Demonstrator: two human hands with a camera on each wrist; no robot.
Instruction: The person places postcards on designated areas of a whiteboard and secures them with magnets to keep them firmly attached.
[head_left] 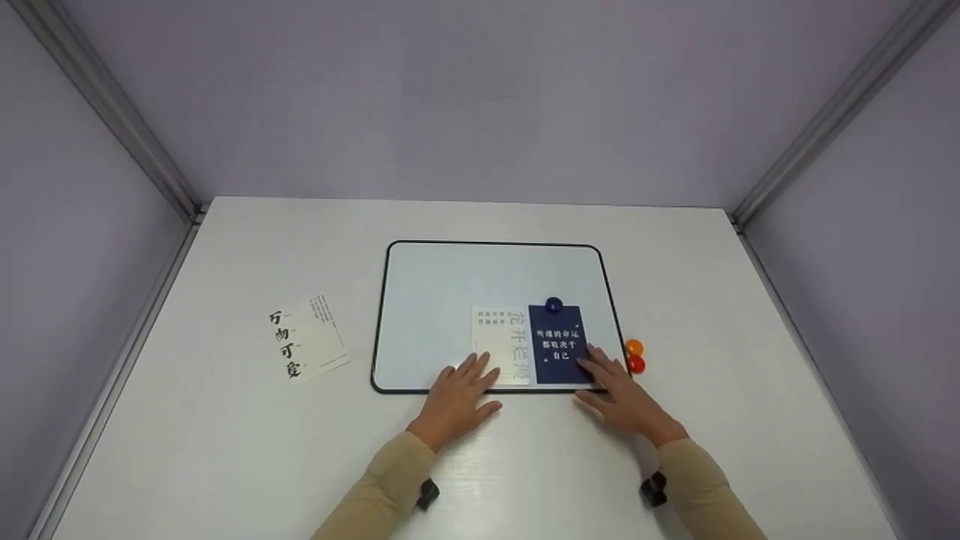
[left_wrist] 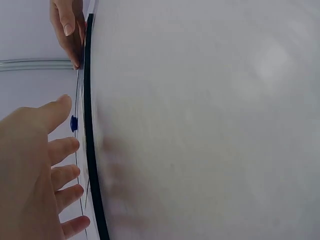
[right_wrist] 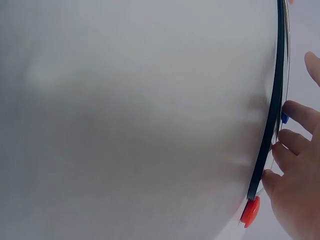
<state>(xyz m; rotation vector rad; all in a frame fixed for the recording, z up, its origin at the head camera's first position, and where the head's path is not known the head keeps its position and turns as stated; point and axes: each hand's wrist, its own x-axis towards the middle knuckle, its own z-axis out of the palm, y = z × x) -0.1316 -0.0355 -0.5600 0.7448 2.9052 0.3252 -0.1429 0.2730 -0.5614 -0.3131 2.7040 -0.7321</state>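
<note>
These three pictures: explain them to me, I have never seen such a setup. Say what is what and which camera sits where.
No machine here: a person works with two bare hands. The wide picture comes from a camera on the head, looking down at a white table. The other two come from cameras on each wrist, so they show the table edge-on and are hard to read.

On the table lies a whiteboard. On it lie a white card and a blue card, the blue one pinned by a blue magnet. The left hand rests flat on the white card; the right hand rests flat on the blue card. Neither grips anything. An orange magnet and a red magnet sit just right of the board. Another card lies to its left.
</note>
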